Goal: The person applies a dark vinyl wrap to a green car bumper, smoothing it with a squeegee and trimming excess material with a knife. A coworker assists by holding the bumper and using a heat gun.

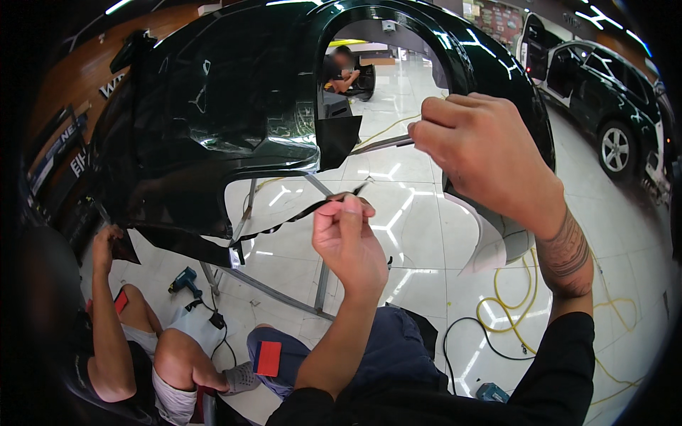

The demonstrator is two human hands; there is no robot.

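Left hand [348,238] and right hand [472,153] both pinch shut on black film strip [284,221]; uneven pull could tear it off glossy fender panel [213,121].

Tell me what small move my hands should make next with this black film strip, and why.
Probably keep drawing the black film strip gently away from the car body panel. The left hand pinches its free end while the rest trails back to the panel's lower edge, and the right hand grips a thin tool near the arch.
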